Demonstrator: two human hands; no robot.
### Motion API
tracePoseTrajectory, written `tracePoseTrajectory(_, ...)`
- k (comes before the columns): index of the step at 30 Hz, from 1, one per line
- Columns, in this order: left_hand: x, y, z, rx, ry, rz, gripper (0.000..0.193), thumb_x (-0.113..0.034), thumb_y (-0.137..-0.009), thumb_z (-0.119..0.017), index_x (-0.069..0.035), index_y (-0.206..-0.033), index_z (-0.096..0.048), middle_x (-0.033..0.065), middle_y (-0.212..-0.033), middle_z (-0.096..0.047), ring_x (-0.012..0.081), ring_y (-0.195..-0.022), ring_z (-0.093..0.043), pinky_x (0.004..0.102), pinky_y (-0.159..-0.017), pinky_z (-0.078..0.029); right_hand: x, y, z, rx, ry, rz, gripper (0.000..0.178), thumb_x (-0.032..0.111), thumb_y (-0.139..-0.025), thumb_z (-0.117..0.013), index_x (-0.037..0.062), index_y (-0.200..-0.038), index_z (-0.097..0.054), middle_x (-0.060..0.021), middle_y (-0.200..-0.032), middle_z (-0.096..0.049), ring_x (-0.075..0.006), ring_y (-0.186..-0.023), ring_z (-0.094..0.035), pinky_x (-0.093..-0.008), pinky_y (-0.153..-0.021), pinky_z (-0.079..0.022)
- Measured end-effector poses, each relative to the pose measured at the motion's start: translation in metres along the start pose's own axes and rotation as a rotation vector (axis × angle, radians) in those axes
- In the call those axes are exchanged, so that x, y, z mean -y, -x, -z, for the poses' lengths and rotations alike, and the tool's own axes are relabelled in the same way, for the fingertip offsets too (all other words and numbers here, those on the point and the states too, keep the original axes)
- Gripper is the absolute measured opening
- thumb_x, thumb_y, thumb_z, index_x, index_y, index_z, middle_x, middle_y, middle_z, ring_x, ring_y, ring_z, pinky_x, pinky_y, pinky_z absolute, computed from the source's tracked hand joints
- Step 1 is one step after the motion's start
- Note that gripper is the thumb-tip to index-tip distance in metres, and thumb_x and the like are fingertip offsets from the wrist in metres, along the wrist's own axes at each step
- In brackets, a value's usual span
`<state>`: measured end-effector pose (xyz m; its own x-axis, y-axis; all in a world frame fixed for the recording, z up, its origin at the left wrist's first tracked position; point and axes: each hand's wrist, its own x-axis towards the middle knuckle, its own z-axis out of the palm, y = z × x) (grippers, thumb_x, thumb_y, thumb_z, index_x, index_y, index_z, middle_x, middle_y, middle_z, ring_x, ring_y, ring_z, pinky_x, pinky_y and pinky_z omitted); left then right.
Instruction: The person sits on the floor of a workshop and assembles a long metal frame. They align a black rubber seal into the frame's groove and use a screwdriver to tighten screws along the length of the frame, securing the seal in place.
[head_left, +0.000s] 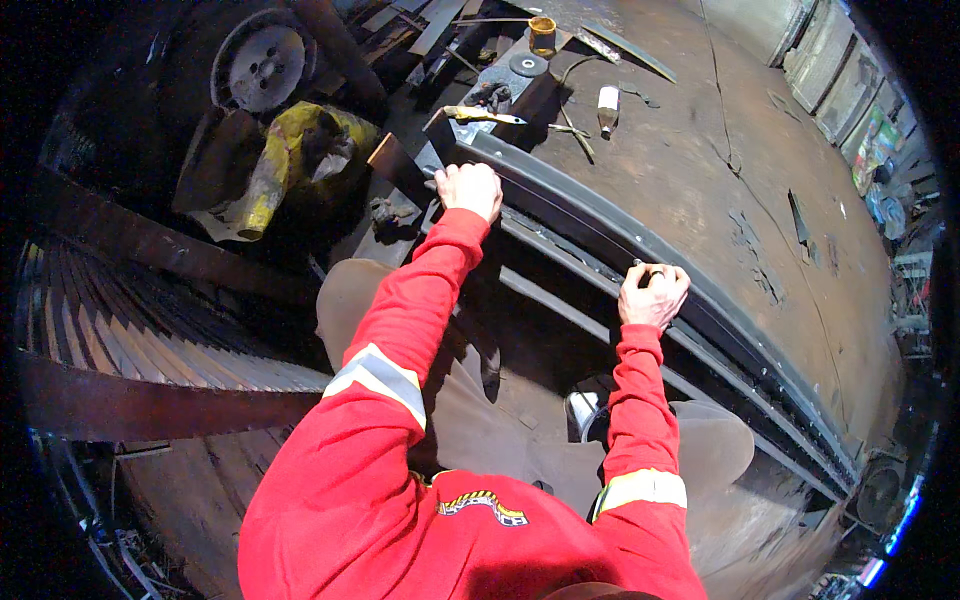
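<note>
A long dark metal beam (580, 205) runs from the upper middle toward the lower right in front of me. At its near-left end my left hand (468, 190) is closed, fingers curled down against the metal; what they grip is hidden. My right hand (652, 295) is closed farther along the same beam, its thumb and fingers bent round something small and dark that I cannot make out. A thin pale line stretches along the beam between both hands. Beside the left hand, a short flat metal plate (398, 168) juts out. A yellow-handled brush (483, 115) lies just beyond.
A brown bottle with a white label (608, 110), an amber jar (542, 36) and a dark disc (528, 65) lie beyond the beam. Yellow crumpled sheeting (270, 180) and a round metal wheel (265, 65) are at left. Curved rusty slats (150, 345) rise nearer me. A cable (722, 90) crosses the brown surface.
</note>
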<state>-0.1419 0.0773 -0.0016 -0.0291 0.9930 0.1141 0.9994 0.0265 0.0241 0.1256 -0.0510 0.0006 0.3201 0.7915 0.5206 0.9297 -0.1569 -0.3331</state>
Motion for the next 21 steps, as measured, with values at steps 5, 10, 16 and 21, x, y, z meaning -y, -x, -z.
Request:
tracePoseTrajectory(5, 0.004, -0.006, -0.002, -0.043, -0.015, 0.094, 0.031, -0.030, -0.086, -0.046, -0.009, -0.077, -0.066, 0.0138, -0.078, -0.067, 0.0311, -0.081, -0.062, 0.0458, -0.076, -0.039, -0.001, -0.001, 0.000, 0.024, -0.013, -0.015, 0.013, 0.017, -0.070, -0.067, 0.0058, -0.067, -0.063, -0.0070, -0.085, -0.060, -0.0294, -0.100, -0.049, -0.0467, -0.092, -0.037)
tracePoseTrajectory(10, 0.008, -0.008, -0.003, 0.047, 0.029, 0.069, 0.024, -0.028, -0.083, -0.052, -0.009, -0.080, -0.067, 0.0122, -0.085, -0.067, 0.0296, -0.089, -0.061, 0.0442, -0.081, -0.039, 0.003, -0.004, 0.000, -0.037, 0.025, 0.053, 0.012, 0.015, -0.069, -0.067, 0.0046, -0.066, -0.061, -0.0079, -0.080, -0.060, -0.0285, -0.094, -0.052, -0.0428, -0.083, -0.041)
tracePoseTrajectory(16, 0.008, -0.010, 0.000, -0.064, 0.109, 0.059, 0.020, -0.027, -0.078, -0.058, -0.010, -0.073, -0.066, 0.0117, -0.076, -0.066, 0.0288, -0.081, -0.061, 0.0430, -0.075, -0.040, 0.002, -0.004, -0.002, 0.014, 0.008, 0.000, 0.013, 0.015, -0.071, -0.064, 0.0033, -0.067, -0.060, -0.0081, -0.084, -0.060, -0.0312, -0.099, -0.050, -0.0467, -0.089, -0.039)
tracePoseTrajectory(21, 0.008, -0.008, 0.001, -0.088, 0.051, 0.053, 0.017, -0.028, -0.076, -0.061, -0.011, -0.074, -0.066, 0.0107, -0.076, -0.065, 0.0280, -0.082, -0.060, 0.0430, -0.076, -0.040, -0.001, -0.003, -0.004, 0.014, 0.037, 0.016, 0.013, 0.015, -0.072, -0.063, 0.0032, -0.068, -0.060, -0.0091, -0.086, -0.060, -0.0320, -0.099, -0.050, -0.0464, -0.088, -0.040)
